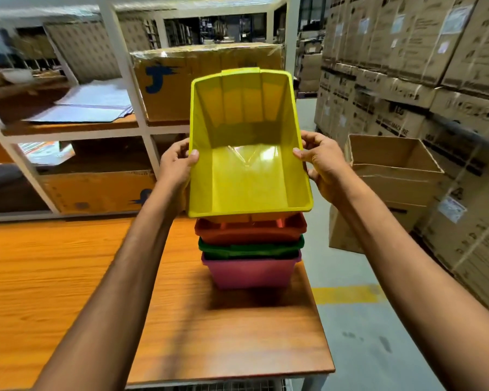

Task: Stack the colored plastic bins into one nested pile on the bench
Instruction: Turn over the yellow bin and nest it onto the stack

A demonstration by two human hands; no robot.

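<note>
I hold a yellow plastic bin [246, 170] by its two long rims, tilted with its open side toward me. My left hand [175, 167] grips the left rim, thumb inside. My right hand [321, 167] grips the right rim the same way. The bin's near lower edge sits at the top of a nested pile on the wooden bench [82, 277]: a red bin [249, 231], a green bin [249, 248] under it, and a pink bin [249, 272] at the bottom. The pile stands near the bench's right edge.
A white shelving rack [119, 60] with cardboard boxes [170, 86] and papers stands behind the bench. An open cardboard box [393, 170] sits on the floor to the right, with stacked cartons [435, 66] beyond. A yellow floor line [347, 294] runs beside the bench.
</note>
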